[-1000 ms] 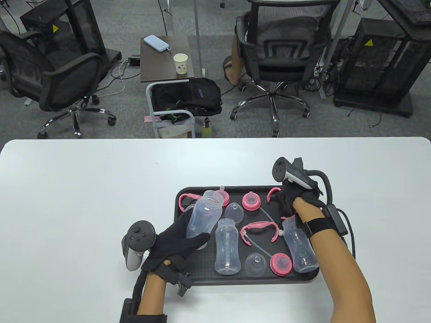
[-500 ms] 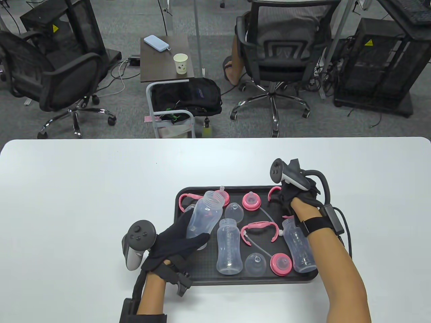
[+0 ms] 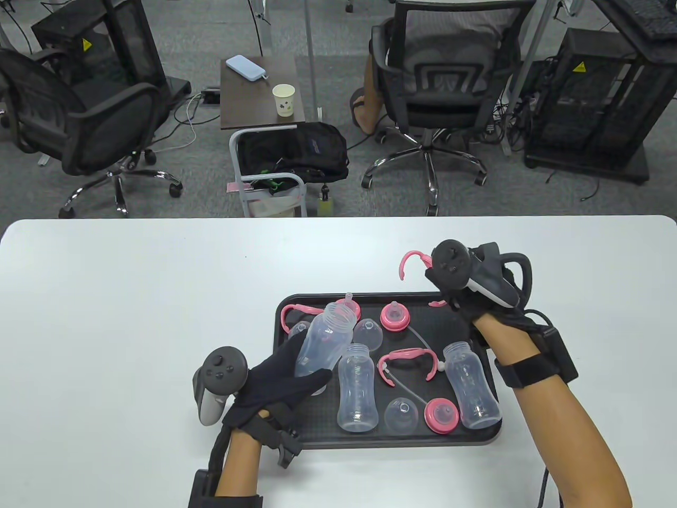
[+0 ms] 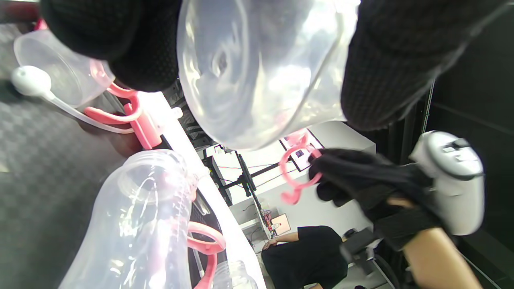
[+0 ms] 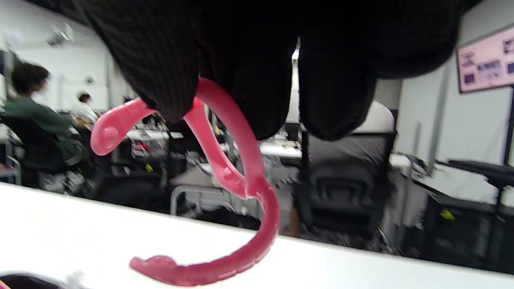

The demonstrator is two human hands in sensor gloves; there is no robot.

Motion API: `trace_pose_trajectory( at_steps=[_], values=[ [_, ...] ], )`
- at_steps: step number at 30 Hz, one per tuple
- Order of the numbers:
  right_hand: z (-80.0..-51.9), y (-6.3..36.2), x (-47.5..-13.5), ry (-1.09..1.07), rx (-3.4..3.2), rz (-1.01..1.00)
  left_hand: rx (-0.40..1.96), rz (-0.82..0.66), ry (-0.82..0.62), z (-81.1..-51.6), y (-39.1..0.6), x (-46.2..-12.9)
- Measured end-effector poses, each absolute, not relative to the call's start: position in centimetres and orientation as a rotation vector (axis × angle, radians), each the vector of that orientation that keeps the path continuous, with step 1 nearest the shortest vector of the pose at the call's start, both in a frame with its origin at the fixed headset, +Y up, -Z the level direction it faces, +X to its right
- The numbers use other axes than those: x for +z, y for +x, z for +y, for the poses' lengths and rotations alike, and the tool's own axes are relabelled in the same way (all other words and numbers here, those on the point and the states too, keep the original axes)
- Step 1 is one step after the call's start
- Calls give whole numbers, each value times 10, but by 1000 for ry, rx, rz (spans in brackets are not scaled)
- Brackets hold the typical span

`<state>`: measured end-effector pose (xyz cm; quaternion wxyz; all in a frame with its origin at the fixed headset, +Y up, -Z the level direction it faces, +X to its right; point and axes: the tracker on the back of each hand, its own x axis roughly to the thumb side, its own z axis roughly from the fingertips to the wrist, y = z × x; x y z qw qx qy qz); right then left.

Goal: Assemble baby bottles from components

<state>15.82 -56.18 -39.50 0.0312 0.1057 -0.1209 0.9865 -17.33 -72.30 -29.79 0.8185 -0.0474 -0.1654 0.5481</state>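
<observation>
I am holding a clear bottle [image 3: 323,338] tilted over the black tray's [image 3: 476,438] left side, my left hand [image 3: 275,383] wrapping its base with thumb and fingers curled round it. My right hand [image 3: 465,296] is pinching a pink handle ring [image 3: 410,263] above the tray's far edge. The white table [image 3: 132,317] is lying bare all around the tray; office chairs [image 3: 439,90] are standing beyond

table view: high, looks down over the tray [image 3: 285,423] toward the office floor | left wrist view: very close, tilted, faces along the tray to the right hand [image 4: 361,180] | right wrist view: very close, faces level across the table edge | shared: pink handle ring [image 3: 410,262]
</observation>
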Motion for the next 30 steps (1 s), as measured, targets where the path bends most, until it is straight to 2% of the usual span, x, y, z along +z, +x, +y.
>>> trace_pose_trajectory(
  at_steps=[4,9,13,20,30],
  values=[
    [-530,135,-361,485,2944,-472,1149,-365,-106,-722,-170,-296],
    [-518,106,-329,655,2913,-534,1122,-384,-125,-721,-165,-294],
    [-522,88,-314,761,2909,-563,1112,-411,-133,-719,-161,-292],
    [-533,67,-298,856,2950,-478,1120,-419,-123,-717,-162,-291],
    [-538,59,-281,915,2946,-472,1128,-422,-114,-717,-161,-291]
  ],
)
